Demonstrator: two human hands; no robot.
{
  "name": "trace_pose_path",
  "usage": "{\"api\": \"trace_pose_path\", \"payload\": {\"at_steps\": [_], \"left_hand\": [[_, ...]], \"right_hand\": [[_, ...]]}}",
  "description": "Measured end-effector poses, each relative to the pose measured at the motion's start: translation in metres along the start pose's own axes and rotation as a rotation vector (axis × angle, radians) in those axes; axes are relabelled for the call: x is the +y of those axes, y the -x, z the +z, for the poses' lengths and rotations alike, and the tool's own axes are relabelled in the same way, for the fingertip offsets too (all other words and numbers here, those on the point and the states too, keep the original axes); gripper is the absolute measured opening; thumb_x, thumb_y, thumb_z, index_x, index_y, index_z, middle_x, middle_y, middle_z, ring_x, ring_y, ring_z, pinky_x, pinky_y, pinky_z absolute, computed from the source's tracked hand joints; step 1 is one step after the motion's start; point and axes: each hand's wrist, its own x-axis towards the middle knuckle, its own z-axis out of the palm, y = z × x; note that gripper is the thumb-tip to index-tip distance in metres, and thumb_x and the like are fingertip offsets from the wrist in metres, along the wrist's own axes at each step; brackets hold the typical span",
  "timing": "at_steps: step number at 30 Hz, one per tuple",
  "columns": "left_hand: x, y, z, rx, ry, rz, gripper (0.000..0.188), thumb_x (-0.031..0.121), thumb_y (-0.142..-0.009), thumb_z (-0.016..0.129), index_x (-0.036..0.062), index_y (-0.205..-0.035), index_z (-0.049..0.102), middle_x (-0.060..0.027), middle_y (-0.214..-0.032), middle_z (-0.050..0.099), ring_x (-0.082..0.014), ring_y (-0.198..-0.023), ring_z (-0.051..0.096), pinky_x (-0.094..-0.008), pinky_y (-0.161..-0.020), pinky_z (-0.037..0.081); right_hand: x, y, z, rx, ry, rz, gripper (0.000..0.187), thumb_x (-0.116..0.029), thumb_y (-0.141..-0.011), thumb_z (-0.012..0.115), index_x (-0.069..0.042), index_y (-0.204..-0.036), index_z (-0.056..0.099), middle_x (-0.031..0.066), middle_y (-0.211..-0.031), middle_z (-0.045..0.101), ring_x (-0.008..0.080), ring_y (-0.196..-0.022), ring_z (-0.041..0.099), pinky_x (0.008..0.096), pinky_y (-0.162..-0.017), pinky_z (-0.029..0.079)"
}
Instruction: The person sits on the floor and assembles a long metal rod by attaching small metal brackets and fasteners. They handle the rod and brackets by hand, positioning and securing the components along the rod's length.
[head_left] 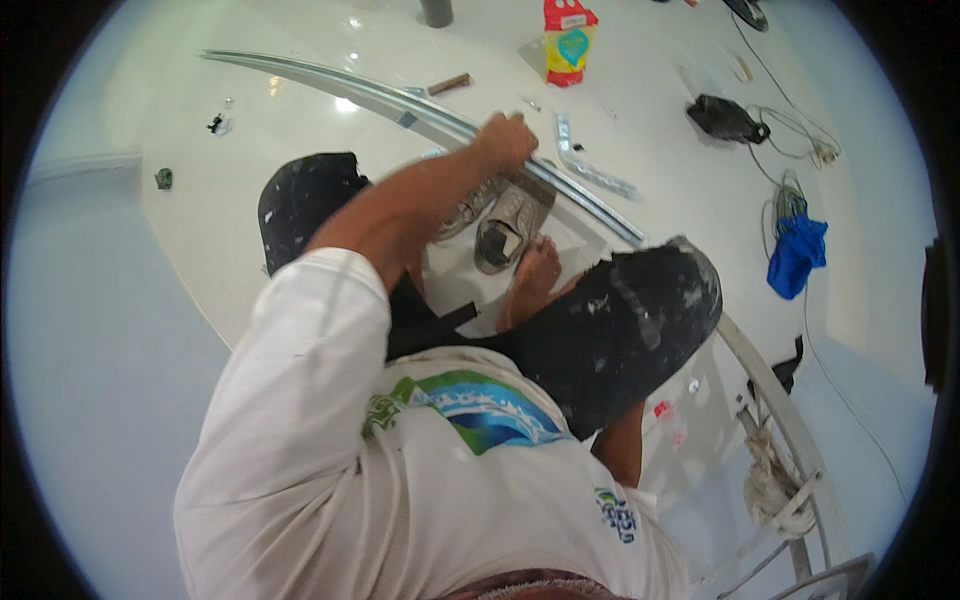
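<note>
A long, shiny metal channel [330, 82] stretches from the far left across to my right knee, just above the floor. My left hand [507, 140] is closed over it near its middle, the fingers wrapped round its far side. Beneath that hand stand worn grey-brown shoes [505, 225], with a bare foot [538, 265] beside them. Of my right arm only part of the forearm [621, 445] shows, down behind my right thigh; the hand is hidden. Just beyond the channel lies a bent metal strip [590, 172].
A red and yellow bag [570, 45] stands at the far side. Towards the right lie a black bag [728, 118], a blue cloth [797, 255] and loose cables [790, 125]. A metal frame with a rag [775, 490] is at the lower right. A brown strip [449, 84] lies beyond the channel.
</note>
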Motion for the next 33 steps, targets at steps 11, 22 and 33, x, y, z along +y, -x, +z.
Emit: {"api": "trace_pose_path", "payload": {"at_steps": [11, 22, 33], "left_hand": [[0.035, 0.01, 0.107, 0.044, 0.044, -0.119, 0.019, 0.024, -0.102, 0.073, 0.0181, -0.11, 0.089, -0.0039, -0.113, 0.085, -0.0254, -0.121, 0.071, -0.0443, -0.1, 0.054], [0.145, -0.003, -0.23, 0.465, 1.662, 0.68, 0.051, 0.03, -0.104, 0.078, 0.0005, -0.145, 0.075, -0.0269, -0.128, 0.081, -0.0395, -0.114, 0.08, -0.0455, -0.1, 0.062], [0.173, 0.034, -0.237, 0.84, 1.112, 0.257, 0.015, 0.011, -0.088, 0.077, -0.0036, -0.087, 0.081, -0.0241, -0.085, 0.08, -0.0422, -0.08, 0.079, -0.0508, -0.078, 0.063]], "right_hand": [[-0.026, -0.009, -0.076, 0.176, -0.237, -0.022, 0.032, -0.01, -0.103, 0.078, 0.003, -0.132, 0.078, 0.0136, -0.125, 0.082, 0.0202, -0.102, 0.075, 0.0377, -0.094, 0.06], [-0.308, 0.052, -0.363, 0.302, -1.149, -0.967, 0.034, 0.0, -0.111, 0.069, 0.012, -0.143, 0.068, 0.0297, -0.148, 0.071, 0.0284, -0.139, 0.071, 0.0321, -0.097, 0.064], [-0.349, 0.096, -0.381, 0.54, -0.431, -1.096, 0.029, -0.009, -0.108, 0.08, -0.003, -0.137, 0.079, 0.0198, -0.153, 0.072, 0.0256, -0.138, 0.071, 0.0428, -0.103, 0.067]]}}
